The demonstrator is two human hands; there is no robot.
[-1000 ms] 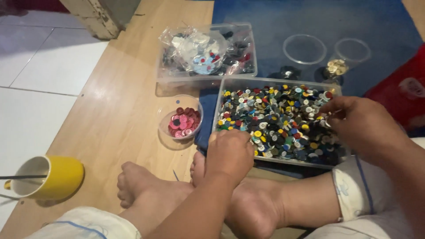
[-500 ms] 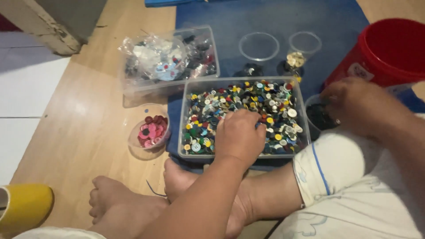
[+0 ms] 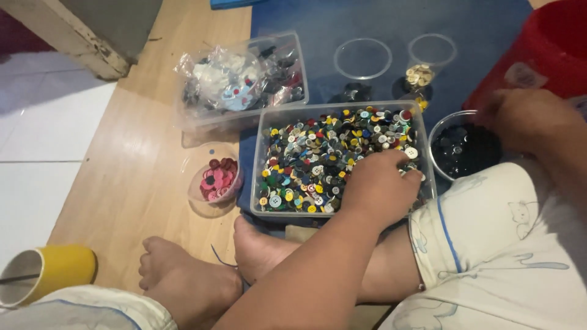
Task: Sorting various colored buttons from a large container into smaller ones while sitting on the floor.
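- Mixed buttons are being picked over in the clear rectangular tub [image 3: 263, 165], centre of frame; it is being kept on the blue mat [image 3: 342, 24].
- Left hand [image 3: 380, 186] is being rested on the tub's lower-right corner, fingers curled into the buttons; whether one is being pinched can't be told.
- Right hand [image 3: 526, 119], right edge, is being held over the cup of black buttons [image 3: 463, 150]; grip can't be told.
- Sorted so far, judging by the cups: pink/red cup [image 3: 217, 178] at left, gold cup [image 3: 420, 74] up top, black cup fairly full.
- Left to do: tub is being kept nearly full, so most is unsorted; one clear cup [image 3: 362, 59] is being left empty.
- Surface & room: wooden floor board [image 3: 140, 153], white tiles at left, red bucket [image 3: 538, 55] upper right, yellow mug [image 3: 61, 269] lower left, second tub w/ bagged buttons [image 3: 241, 79] upper centre.
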